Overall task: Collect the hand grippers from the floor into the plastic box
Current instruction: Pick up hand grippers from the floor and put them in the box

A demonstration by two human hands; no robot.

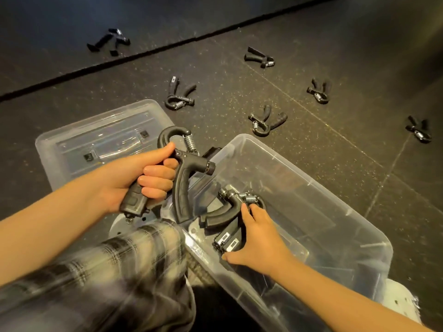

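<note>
My left hand (pixel 146 180) is shut on one handle of a black hand gripper (pixel 182 178), held just left of the clear plastic box (pixel 311 188). My right hand (pixel 256 238) reaches inside the box, fingers spread over a hand gripper (pixel 227 212) lying on the box bottom; I cannot tell whether it grips it. Several more black hand grippers lie on the dark floor beyond: one near the lid (pixel 178 97), one in the middle (pixel 266 121), others farther right (pixel 320 91) (pixel 418 129) and far back (pixel 260 58) (pixel 109 40).
The box's clear lid (pixel 100 137) lies flat on the floor to the left of the box. My plaid trouser leg (pixel 107 276) fills the lower left. A dark seam (pixel 143 53) runs across the floor at the back.
</note>
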